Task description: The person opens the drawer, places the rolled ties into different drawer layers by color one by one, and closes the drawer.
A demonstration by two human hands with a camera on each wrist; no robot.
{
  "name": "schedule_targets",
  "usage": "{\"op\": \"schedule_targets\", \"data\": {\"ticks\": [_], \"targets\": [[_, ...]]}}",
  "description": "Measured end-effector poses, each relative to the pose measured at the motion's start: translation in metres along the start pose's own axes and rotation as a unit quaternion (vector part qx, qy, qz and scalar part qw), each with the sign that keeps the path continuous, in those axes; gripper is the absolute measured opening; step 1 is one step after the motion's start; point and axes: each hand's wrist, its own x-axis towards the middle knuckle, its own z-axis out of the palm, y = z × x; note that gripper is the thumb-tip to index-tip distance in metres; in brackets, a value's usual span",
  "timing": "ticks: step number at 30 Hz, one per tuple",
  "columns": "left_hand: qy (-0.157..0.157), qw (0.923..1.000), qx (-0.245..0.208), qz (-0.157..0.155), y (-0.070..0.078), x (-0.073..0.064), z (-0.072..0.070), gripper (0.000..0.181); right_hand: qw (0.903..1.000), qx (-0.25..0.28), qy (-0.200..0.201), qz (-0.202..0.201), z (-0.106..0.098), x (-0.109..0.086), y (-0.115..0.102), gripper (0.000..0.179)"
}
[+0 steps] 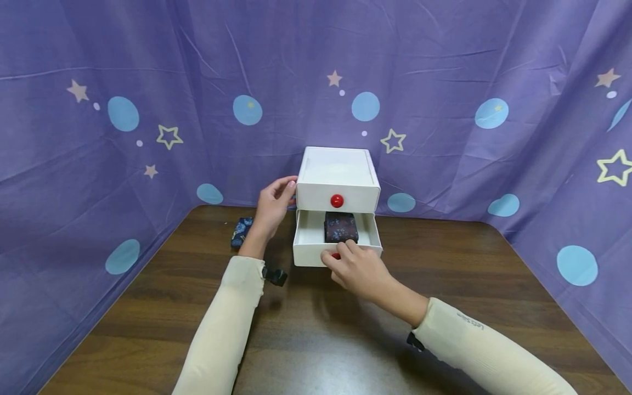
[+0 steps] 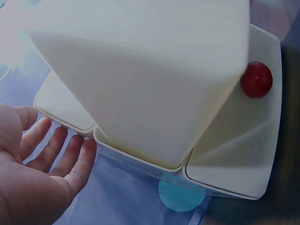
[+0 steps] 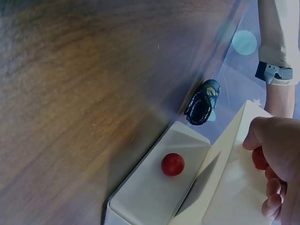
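A white two-drawer box (image 1: 338, 167) stands at the back of the table, with round red knobs on its drawers. Its upper drawer (image 1: 316, 196) is closed; the lower drawer (image 1: 306, 255) is pulled out. Inside the lower one lies a dark patterned bundle (image 1: 340, 227), apparently folded or rolled cloth. My right hand (image 1: 359, 269) pinches the lower drawer's red knob (image 3: 259, 158) between thumb and fingers. At the box's left side is my left hand (image 1: 272, 207), fingers extended and fingertips at the wall; the left wrist view shows these fingers (image 2: 79, 161) loosely spread, holding nothing.
A dark blue patterned roll (image 1: 241, 232) with a hollow middle lies on the table left of the box, partly behind the left forearm. The brown wooden table (image 1: 316, 351) meets a purple curtain (image 1: 296, 66) with stars and dots at the back and sides.
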Motion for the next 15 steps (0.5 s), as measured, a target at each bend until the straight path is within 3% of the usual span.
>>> {"op": "schedule_targets", "data": {"ticks": [15], "targets": [[0.002, 0.9999, -0.01, 0.001, 0.0007, -0.0003, 0.0011, 0.038, 0.9999, -0.005, 0.012, 0.007, 0.0087, 0.0042, 0.006, 0.023]]}}
